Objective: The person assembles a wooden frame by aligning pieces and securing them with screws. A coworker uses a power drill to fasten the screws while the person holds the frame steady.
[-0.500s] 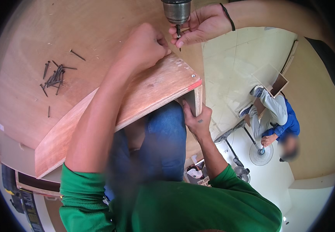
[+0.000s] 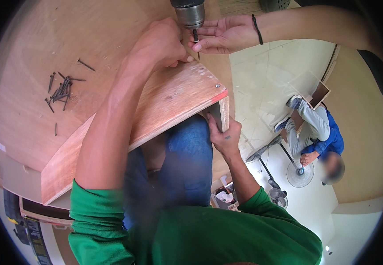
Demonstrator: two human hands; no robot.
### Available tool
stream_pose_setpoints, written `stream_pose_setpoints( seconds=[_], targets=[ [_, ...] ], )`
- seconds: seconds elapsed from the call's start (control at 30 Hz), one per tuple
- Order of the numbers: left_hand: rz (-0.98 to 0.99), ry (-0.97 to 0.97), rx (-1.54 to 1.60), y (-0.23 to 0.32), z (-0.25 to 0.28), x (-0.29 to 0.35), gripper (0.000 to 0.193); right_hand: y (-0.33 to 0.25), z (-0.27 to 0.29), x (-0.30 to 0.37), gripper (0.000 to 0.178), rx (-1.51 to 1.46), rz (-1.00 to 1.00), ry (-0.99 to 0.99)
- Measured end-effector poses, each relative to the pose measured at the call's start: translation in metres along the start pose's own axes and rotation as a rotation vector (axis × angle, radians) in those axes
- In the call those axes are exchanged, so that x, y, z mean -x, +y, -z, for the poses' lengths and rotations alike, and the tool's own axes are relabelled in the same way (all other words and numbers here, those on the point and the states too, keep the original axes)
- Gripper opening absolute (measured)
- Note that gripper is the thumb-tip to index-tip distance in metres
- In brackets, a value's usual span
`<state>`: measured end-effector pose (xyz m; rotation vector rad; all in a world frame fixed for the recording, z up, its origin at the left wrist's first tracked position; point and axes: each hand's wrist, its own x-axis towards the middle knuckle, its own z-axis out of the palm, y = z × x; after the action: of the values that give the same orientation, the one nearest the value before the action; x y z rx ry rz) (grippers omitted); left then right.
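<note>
- Drill (image 2: 190, 16) and co-worker's hand (image 2: 229, 34) have shifted left since the earlier frame, closer to my left hand (image 2: 160, 46).
- That helper's fingers are at the screw (image 2: 198, 54) below the chuck, its tip near the far edge of the wooden box (image 2: 169, 104).
- On that edge my left hand is curled; I cannot tell whether its fingers pinch anything.
- With my right hand (image 2: 226, 136) I grip the box's end panel (image 2: 224, 114), thumb inside.
- Over my knees sits the box, slanting down leftward.
- Loose dark screws (image 2: 60, 92) lie on the plywood surface (image 2: 107, 39), left of my forearm.
</note>
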<state>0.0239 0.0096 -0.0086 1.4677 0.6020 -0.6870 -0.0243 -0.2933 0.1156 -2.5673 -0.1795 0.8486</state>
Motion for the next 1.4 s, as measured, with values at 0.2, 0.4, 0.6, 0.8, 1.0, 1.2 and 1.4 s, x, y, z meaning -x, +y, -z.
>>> stream_pose_setpoints(
  seconds=[0.2,0.4,0.6,0.8,1.0,1.2,1.4],
  targets=[
    [0.003,0.003,0.069,0.003,0.001,0.005,0.023,0.003,-0.001,0.003,0.025,-0.001,-0.051,-0.012],
    [0.021,-0.002,0.028,-0.005,0.004,0.018,0.021,0.003,0.002,0.004,0.026,0.029,-0.048,-0.037],
    [0.022,0.01,-0.098,-0.027,0.034,0.084,0.032,0.001,0.003,0.004,0.026,0.029,-0.032,-0.035],
    [0.03,0.119,0.22,-0.027,0.015,0.117,0.037,-0.001,0.002,0.005,0.018,-0.007,-0.058,-0.021],
    [0.002,0.226,0.46,-0.008,-0.012,0.063,0.028,0.0,0.005,0.005,0.025,0.024,-0.071,-0.029],
    [0.092,0.243,0.413,0.003,-0.011,0.047,0.025,-0.006,0.005,0.004,0.028,-0.013,-0.083,-0.024],
    [0.07,0.229,0.326,-0.014,-0.005,0.063,0.03,-0.004,0.005,0.003,0.03,-0.009,-0.049,-0.023]
  ],
)
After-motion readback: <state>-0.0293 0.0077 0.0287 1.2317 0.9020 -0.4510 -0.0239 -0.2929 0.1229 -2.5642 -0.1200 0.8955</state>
